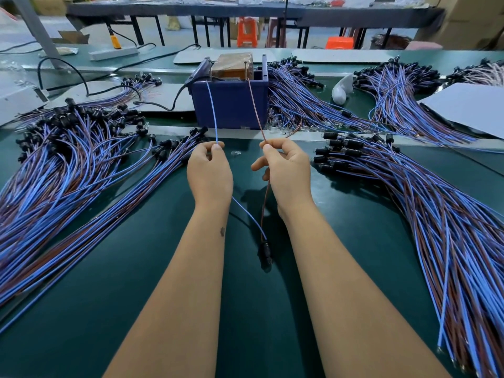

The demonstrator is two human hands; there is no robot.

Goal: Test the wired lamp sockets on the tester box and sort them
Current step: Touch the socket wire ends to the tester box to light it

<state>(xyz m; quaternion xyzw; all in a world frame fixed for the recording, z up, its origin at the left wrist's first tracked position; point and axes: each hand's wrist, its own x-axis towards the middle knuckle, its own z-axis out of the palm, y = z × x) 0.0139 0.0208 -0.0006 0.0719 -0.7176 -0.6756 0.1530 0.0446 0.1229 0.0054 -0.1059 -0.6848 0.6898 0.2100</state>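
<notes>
Dangling black socket [265, 251], blue-and-brown wired

Bare, sleeveless forearms, small dark mark [222, 231] near left wrist

Hands: two are seen, a left hand [210, 173] and a right hand [286, 170].
Held wires: two, one blue wire [212, 110] and one brown wire [256, 110].
Blue tester box [230, 105]: one.
Orange stools [246, 31]: two.
Sockets in the heaps: too many to be counted.

even bright overhead light, soft shadows under the forearms, wide-angle bending at the edges, far background slightly blurred.
</notes>
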